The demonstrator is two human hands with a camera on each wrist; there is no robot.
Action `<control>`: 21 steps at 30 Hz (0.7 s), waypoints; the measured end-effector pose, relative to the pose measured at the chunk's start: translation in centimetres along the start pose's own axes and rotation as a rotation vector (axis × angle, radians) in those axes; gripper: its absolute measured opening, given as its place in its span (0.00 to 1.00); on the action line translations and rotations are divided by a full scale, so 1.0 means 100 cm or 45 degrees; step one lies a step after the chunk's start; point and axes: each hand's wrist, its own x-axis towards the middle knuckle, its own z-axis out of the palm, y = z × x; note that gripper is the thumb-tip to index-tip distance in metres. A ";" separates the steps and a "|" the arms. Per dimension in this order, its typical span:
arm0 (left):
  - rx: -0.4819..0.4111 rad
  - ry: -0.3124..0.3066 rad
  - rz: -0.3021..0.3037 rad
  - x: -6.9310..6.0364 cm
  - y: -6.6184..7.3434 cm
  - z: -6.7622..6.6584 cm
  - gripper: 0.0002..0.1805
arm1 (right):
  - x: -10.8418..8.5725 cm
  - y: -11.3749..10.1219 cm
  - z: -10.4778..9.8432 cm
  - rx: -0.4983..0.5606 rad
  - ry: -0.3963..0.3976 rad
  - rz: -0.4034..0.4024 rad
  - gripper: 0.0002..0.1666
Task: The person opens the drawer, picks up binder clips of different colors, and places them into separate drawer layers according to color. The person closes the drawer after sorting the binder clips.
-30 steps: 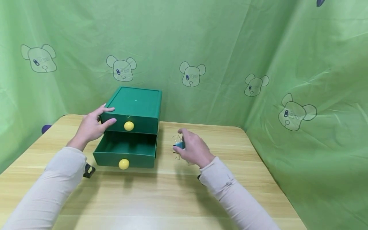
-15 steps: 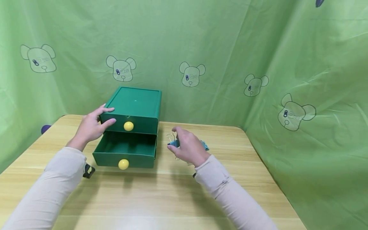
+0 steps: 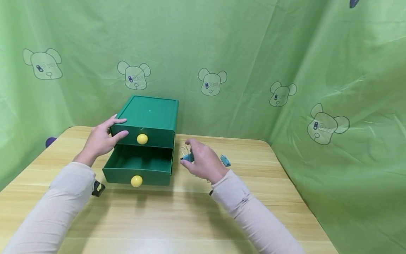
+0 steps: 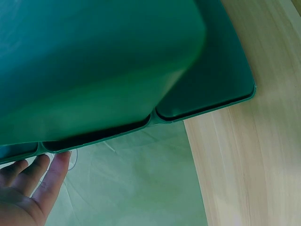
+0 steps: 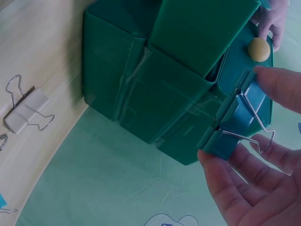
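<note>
A green two-drawer box (image 3: 146, 114) stands on the table, its lower drawer (image 3: 122, 175) pulled out with a yellow knob; the visible inside of that drawer is bare. The left hand (image 3: 100, 140) rests on the box's upper left side, thumb on the upper drawer's front, fingers over the top edge. In the left wrist view its fingers (image 4: 52, 181) touch the box's rim. Right of the box, the right hand (image 3: 204, 160) pinches a blue binder clip (image 3: 188, 157) between thumb and fingers. The right wrist view shows this clip (image 5: 242, 115) with its wire handles spread.
Another blue binder clip (image 3: 225, 160) lies on the table right of the right hand. A white binder clip (image 5: 27, 109) shows in the right wrist view. Green curtains with bear outlines (image 3: 210, 84) hang behind and at the right of the wooden table (image 3: 152, 218).
The right hand has moved left toward the box with the blue clip, uncovering the blue clip lying on the table. The left hand has kept its place on the box.
</note>
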 end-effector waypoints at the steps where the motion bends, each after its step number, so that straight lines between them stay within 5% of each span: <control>1: 0.001 -0.003 -0.003 0.000 0.000 0.000 0.30 | 0.000 -0.001 0.000 -0.001 0.000 -0.005 0.33; 21: 0.000 -0.007 -0.002 -0.001 0.001 0.000 0.30 | 0.008 -0.017 0.002 0.006 -0.040 -0.037 0.33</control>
